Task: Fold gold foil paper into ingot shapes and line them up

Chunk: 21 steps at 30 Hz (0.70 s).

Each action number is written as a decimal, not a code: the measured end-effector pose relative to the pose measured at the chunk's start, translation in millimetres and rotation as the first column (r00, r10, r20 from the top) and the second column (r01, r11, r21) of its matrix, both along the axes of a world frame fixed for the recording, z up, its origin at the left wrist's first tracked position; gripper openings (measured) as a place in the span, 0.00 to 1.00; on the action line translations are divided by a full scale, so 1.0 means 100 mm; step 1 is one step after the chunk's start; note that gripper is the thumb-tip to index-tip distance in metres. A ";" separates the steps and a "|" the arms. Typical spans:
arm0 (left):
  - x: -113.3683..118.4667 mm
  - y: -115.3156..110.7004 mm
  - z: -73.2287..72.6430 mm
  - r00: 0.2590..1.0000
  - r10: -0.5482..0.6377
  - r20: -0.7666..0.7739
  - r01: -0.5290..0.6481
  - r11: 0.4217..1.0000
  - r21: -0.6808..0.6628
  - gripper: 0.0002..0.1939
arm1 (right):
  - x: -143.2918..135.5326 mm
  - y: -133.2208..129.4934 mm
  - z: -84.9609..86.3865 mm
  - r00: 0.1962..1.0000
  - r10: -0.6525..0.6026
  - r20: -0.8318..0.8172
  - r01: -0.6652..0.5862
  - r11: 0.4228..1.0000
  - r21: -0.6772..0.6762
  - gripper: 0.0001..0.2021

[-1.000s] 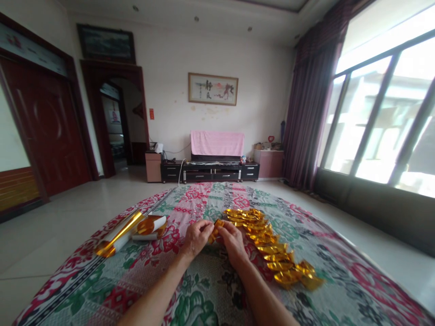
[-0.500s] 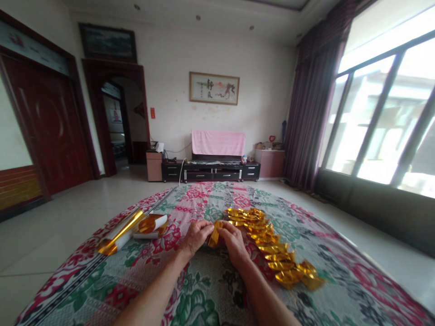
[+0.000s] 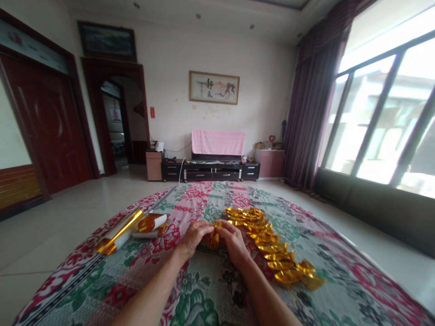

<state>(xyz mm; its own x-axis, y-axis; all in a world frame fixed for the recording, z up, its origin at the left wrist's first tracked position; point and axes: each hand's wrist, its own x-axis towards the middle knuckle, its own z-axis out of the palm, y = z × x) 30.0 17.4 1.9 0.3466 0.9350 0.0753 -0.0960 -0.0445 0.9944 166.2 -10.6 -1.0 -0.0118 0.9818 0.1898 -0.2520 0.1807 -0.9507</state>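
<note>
- Pinching a gold foil piece (image 3: pixel 214 238) from both sides with left hand (image 3: pixel 194 236) and right hand (image 3: pixel 235 241), fingertips only, probably to steady the thin foil without crushing it.
- Held over the middle of the patterned cloth (image 3: pixel 193 283), likely for an even reach; hard to tell whether touching it.
- Rightward, lined up on a slant: shaped gold foil pieces (image 3: pixel 273 248), perhaps set close together to save room.
- Leftward, apart from both hands: curled gold foil sheets (image 3: pixel 123 230), white backing showing, seemingly aside for elbow room.
</note>
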 end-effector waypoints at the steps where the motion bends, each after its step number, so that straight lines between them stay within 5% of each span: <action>1: 0.00 0.00 0.00 1.000 0.003 -0.008 -0.003 1.000 0.002 0.11 | 0.00 -0.01 0.01 1.000 0.003 -0.001 -0.003 1.000 -0.001 0.17; 21: 0.00 0.02 -0.02 0.995 0.041 -0.088 -0.031 0.993 0.116 0.13 | 0.01 0.00 -0.03 0.996 0.046 -0.073 -0.045 0.999 0.006 0.15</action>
<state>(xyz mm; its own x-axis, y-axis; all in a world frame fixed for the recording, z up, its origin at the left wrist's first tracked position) 30.1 19.2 -0.2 0.3233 0.9339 0.1529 -0.0027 -0.1607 0.9870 167.3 -11.1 -3.7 -0.0422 0.9796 0.1965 -0.3293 0.1720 -0.9284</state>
